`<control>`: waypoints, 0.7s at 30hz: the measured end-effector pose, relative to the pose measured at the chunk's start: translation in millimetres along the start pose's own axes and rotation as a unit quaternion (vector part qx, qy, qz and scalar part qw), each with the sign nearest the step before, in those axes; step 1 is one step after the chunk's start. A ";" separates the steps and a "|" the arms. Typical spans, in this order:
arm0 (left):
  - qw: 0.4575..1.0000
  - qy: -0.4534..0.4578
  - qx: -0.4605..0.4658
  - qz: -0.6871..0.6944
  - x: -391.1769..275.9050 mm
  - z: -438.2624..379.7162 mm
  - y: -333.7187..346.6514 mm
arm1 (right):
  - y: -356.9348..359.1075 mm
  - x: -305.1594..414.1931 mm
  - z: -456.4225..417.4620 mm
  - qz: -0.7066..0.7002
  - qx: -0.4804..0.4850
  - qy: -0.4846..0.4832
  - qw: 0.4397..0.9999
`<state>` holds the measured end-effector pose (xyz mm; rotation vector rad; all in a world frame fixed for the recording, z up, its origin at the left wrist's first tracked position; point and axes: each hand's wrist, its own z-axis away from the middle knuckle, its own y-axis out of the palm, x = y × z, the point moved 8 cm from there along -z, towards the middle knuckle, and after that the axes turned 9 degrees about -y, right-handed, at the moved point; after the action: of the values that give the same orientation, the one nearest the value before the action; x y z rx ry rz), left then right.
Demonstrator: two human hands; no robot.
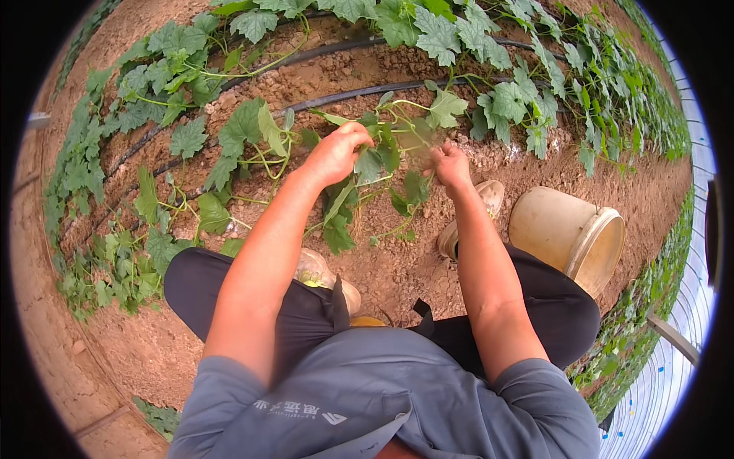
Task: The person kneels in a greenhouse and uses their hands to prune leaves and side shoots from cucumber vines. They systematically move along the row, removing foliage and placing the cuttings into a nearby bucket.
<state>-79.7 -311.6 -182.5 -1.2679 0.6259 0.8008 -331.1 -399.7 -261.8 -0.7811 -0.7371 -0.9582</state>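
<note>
Before me, leafy green vines [338, 229] with lobed leaves spread over reddish-brown soil. My left hand [339, 150] is among the stems and leaves at the centre, its fingers curled around part of the vine. Just to the right, my right hand [450, 165] has its thumb and fingers pinched together beside thin stems; a blur at the fingertips hides whether anything is between them. Several stems and leaves lie between and below the two hands.
A dirty whitish plastic bucket [547, 229] lies on its side at my right knee. Black drip irrigation hoses [355, 93] cross the soil beyond my hands. More vine rows [619, 97] stand right and left. My shoes [330, 274] rest on the soil close to the vines.
</note>
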 end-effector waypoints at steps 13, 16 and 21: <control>0.999 0.015 0.026 -0.026 -3.0 14.7 -2.0 | -7.3 2.6 5.0 0.315 -0.059 -0.158 0.934; 1.000 -0.009 -0.013 -0.003 -5.8 25.8 -12.0 | -5.8 20.1 26.4 0.306 -0.091 -0.163 0.934; 0.995 -0.071 -0.065 -0.033 -16.9 67.6 -39.0 | 3.5 36.8 45.1 0.304 -0.083 -0.129 0.940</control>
<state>-59.5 -252.3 -132.9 -1.3290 0.4216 0.8803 -322.4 -376.2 -209.1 -1.2118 -0.5846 -0.3587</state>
